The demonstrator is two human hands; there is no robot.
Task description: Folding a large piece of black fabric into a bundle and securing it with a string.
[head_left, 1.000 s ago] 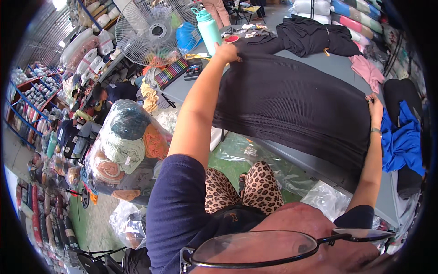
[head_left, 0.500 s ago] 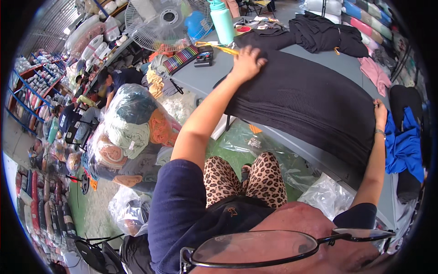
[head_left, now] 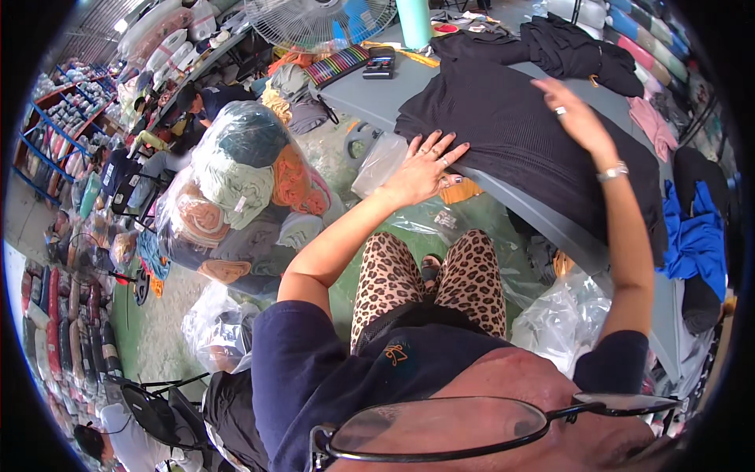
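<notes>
A black ribbed knit cloth (head_left: 511,122) lies spread over the grey table (head_left: 358,93), its near part draping over the front edge. My left hand (head_left: 429,167) rests with fingers spread on the near left border of the cloth. Above the middle of the cloth is my right hand (head_left: 576,122), its fingers stretched out and holding nothing; whether it touches the cloth is hard to tell. More black cloth (head_left: 582,55) lies in a bunched pile at the far side.
A turquoise bottle (head_left: 413,23), a fan (head_left: 314,20), a thread case (head_left: 338,64) and a small black device (head_left: 380,63) stand toward the back. Pink cloth (head_left: 653,126) and blue cloth (head_left: 692,244) are at the right. Left of me sits a plastic-wrapped bundle (head_left: 244,181); co-workers sit beyond.
My left hand has come from the cloth's far edge to its near left border. My right hand has left the right end and moved inward. The cloth now lies differently, its far part spread out.
</notes>
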